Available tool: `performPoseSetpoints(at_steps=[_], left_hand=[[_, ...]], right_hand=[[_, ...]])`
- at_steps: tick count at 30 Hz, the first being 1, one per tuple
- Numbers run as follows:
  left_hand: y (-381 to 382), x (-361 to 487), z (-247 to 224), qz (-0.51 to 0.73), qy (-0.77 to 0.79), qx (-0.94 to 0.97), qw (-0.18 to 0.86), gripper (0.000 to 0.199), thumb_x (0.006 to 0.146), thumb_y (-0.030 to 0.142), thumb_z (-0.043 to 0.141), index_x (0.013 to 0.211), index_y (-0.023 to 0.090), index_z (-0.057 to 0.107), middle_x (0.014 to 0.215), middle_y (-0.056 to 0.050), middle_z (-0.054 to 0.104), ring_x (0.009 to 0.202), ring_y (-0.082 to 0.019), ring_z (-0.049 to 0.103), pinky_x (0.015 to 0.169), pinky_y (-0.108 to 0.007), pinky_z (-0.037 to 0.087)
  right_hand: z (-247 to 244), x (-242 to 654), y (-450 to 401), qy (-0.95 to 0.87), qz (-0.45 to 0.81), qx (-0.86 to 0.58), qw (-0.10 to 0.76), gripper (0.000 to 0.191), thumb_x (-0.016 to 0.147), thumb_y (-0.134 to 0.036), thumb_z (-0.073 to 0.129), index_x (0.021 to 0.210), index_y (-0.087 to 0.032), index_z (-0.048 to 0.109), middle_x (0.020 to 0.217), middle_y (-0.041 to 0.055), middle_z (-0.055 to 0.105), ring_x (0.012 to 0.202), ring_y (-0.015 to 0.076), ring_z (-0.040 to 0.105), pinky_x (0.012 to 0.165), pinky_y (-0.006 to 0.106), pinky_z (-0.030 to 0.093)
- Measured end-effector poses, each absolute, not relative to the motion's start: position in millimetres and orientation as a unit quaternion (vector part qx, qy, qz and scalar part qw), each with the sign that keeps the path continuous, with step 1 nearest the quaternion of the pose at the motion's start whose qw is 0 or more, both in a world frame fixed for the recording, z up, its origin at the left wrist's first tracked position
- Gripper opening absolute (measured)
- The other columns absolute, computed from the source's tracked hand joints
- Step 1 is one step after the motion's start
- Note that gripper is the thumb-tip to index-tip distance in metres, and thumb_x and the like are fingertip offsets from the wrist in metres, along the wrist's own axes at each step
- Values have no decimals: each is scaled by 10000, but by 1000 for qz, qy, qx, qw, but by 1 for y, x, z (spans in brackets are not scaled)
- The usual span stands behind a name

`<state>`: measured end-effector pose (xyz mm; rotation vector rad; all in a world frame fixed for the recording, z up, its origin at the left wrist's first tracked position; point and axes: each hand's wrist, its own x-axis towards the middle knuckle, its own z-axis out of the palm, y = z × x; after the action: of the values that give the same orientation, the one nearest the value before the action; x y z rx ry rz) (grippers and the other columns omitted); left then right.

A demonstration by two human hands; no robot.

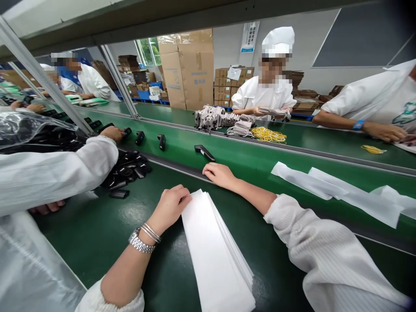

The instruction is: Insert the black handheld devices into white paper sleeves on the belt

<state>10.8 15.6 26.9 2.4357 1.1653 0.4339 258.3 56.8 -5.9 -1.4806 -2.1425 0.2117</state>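
Observation:
My left hand, with a metal wristwatch and thin bracelets, grips the top end of a stack of white strips lying on the green bench. My right hand rests palm down on the dark rail and holds nothing. Just beyond it lies a black handheld device. Left of my hands, a co-worker's white sleeve crosses the view, with that hand reaching over a pile of black devices.
A green conveyor belt runs across the view, carrying spaced black devices and loose white strips. Beyond it are bundled masks, yellow rubber bands, co-workers, and stacked cardboard boxes. A clear bag of black items sits at left.

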Motion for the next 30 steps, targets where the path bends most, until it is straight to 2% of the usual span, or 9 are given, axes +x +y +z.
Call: performPoseSetpoints(at_steps=[5,8,10,12,15,17,19,24,30], left_hand=[[11,16,30,176,393,887,165,275,981,278,384,792,188,562,775,10,570,752,-165,556,807,-338,367],[8,17,30,200,394,882,165,140,956,216,418,931,209,555,708,46,551,690,-150,543,867,-354,376],[8,16,30,212,392,881,162,105,942,187,432,919,211,532,690,55,533,677,-144,531,869,-349,382],[8,15,29,217,381,885,154,106,935,182,454,862,206,527,753,39,558,736,-149,546,874,-350,381],[11,12,27,236,379,884,140,91,910,204,537,823,200,565,889,6,591,852,-168,565,903,-372,373],[12,9,26,256,390,875,134,93,889,231,596,802,197,593,913,-6,586,879,-179,567,920,-392,368],[14,8,25,272,397,866,133,121,874,255,633,774,193,605,896,-9,575,875,-182,565,927,-406,369],[11,10,29,326,388,842,185,120,850,244,656,751,189,616,901,-21,547,870,-180,551,865,-365,428],[5,15,38,390,344,811,269,105,865,253,630,775,201,641,992,-49,503,1022,-198,535,943,-347,471]], right_hand=[[5,267,88,-719,-35,-653,236,261,920,-287,520,1150,-210,616,1181,113,586,1130,274,527,914,370,443],[1,274,109,-680,-9,-708,191,387,925,-323,512,1285,-182,532,1232,157,548,1140,307,528,935,422,449],[-5,278,119,-675,29,-715,179,435,928,-255,478,1358,-188,466,1259,166,545,1160,312,532,950,442,446],[-10,277,124,-666,83,-709,215,487,913,-183,451,1399,-201,415,1265,159,558,1149,301,554,953,453,452],[-8,267,124,-595,263,-662,372,547,890,-181,448,1425,-208,335,1123,110,627,974,243,644,878,431,514],[0,255,115,-537,406,-559,485,654,852,-210,518,1445,-246,246,1005,44,641,855,200,677,832,410,550],[11,240,99,-511,501,-433,548,825,782,-223,633,1449,-322,158,971,-8,627,810,179,695,820,411,572],[29,212,52,-509,588,-302,551,1086,660,-239,811,1441,-408,76,1040,-19,580,779,185,718,751,424,611],[25,196,34,-522,573,-308,552,941,664,-249,822,1373,-359,214,1068,-6,554,816,152,697,841,403,583]])
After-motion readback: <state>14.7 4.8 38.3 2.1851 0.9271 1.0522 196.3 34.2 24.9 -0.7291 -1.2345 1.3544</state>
